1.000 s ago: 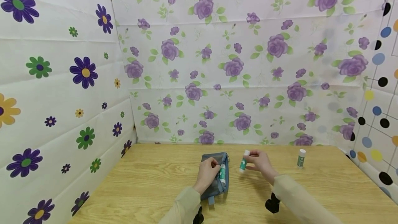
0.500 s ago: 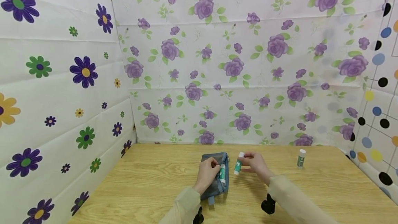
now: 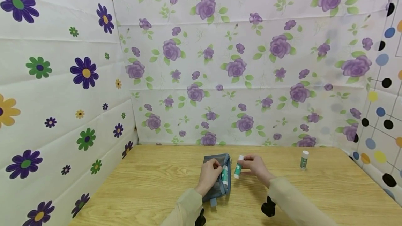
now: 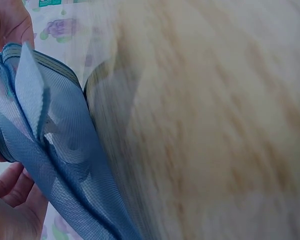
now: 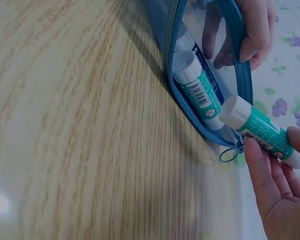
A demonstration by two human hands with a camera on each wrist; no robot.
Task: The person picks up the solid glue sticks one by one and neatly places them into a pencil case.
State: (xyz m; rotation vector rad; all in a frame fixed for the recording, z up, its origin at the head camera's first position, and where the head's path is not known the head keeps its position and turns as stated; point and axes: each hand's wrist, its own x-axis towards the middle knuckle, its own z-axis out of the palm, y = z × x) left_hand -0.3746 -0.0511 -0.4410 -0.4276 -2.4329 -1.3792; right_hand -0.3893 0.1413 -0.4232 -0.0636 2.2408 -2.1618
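Note:
A blue mesh zip pouch lies unzipped on the table. My left hand grips the pouch's edge, holding its mouth apart; in the right wrist view those fingers curl over the zip edge. Between thumb and fingers, my right hand pinches a green-and-white glue stick, tilted, just right of the pouch. In the right wrist view its white cap overlaps the pouch opening. Inside the pouch lie another green glue stick and a white tube with a dark blue label.
Another glue stick stands upright on the wooden table, toward the right back. A floral cloth hangs behind the table, with patterned cloths on both sides. A small ring hangs at the pouch's zip end.
My right hand has moved left with the glue stick, bringing it close beside the pouch. The left hand and the pouch have stayed in place.

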